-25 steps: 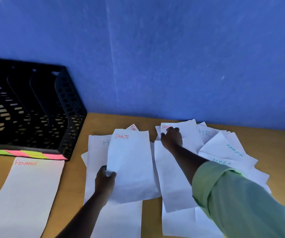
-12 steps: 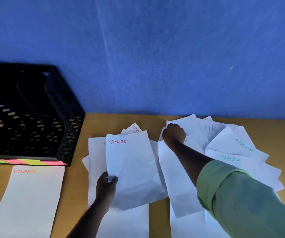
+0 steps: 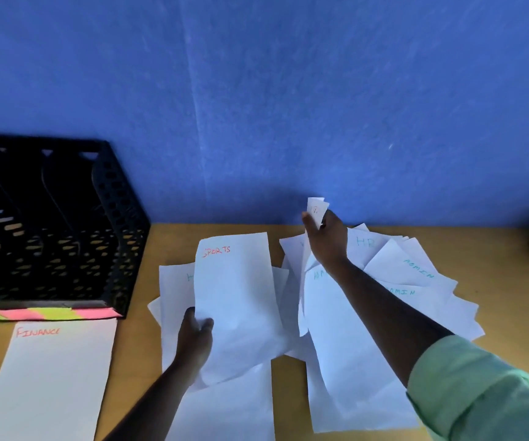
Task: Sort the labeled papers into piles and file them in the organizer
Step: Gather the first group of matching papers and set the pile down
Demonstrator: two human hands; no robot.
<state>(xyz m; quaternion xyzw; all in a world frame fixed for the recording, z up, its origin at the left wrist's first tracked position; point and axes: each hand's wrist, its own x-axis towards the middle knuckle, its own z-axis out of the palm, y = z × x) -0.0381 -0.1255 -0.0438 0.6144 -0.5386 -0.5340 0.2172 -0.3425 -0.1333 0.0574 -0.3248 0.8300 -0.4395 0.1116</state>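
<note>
Left hand pinches white SPORTS sheet.

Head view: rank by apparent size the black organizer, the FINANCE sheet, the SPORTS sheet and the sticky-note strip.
1. black organizer, cropped at left
2. FINANCE sheet, also cropped
3. SPORTS sheet, nearly equal; ranking unsure
4. sticky-note strip

Wooden table, black organizer, FINANCE sheet, scattered papers

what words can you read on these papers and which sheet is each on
"SPORTS", red: sheet the left hand holds.
"FINANCE", red: sheet before the organizer.
"HR", blue: sheet in the right-side heap.
"ADMIN", teal: two heap sheets.
Red mark on the right hand's sheet: unreadable.
</note>
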